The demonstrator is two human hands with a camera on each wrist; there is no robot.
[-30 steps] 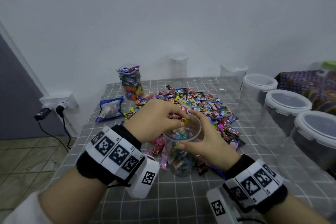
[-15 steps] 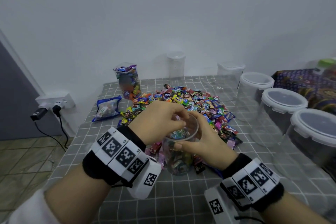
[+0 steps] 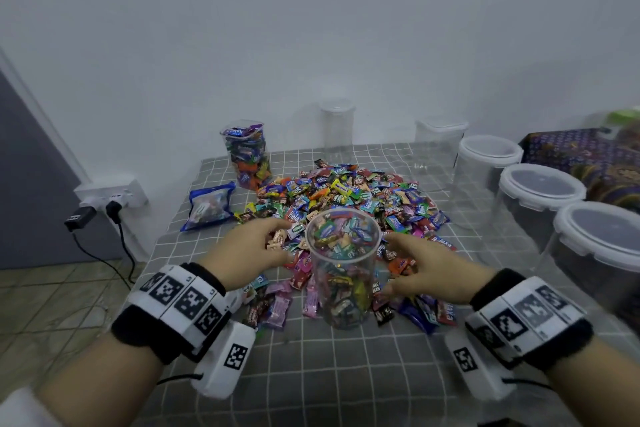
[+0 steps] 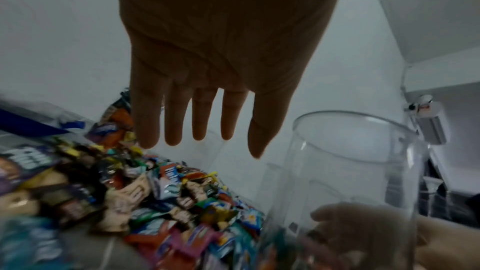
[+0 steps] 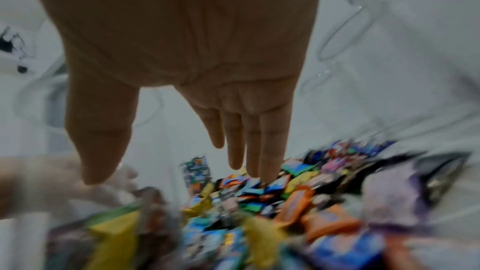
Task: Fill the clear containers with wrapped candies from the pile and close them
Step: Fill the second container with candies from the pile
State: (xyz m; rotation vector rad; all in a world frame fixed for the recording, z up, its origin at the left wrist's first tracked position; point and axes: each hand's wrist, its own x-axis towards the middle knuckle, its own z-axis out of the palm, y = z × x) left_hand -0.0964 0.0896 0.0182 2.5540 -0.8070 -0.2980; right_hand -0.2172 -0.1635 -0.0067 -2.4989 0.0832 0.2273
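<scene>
A: Open jar [image 3: 343,267] stands upright at frame centre on the tabletop [image 3: 346,367], partly filled, no lid. Pile [image 3: 349,194] lies just behind and around it.

B: Hands?

A: Left hand [image 3: 251,248] sits left of the jar, fingers straight, holding nothing. Right hand [image 3: 427,269] sits right of it, fingers extended too, probably empty; that wrist view is blurred.

B: Nearer?

A: Both flank the jar; candies lie just beyond the fingertips.

Clear container [image 3: 343,263] upright, lidless, candy-filled, at pile [image 3: 349,198] front edge.
</scene>
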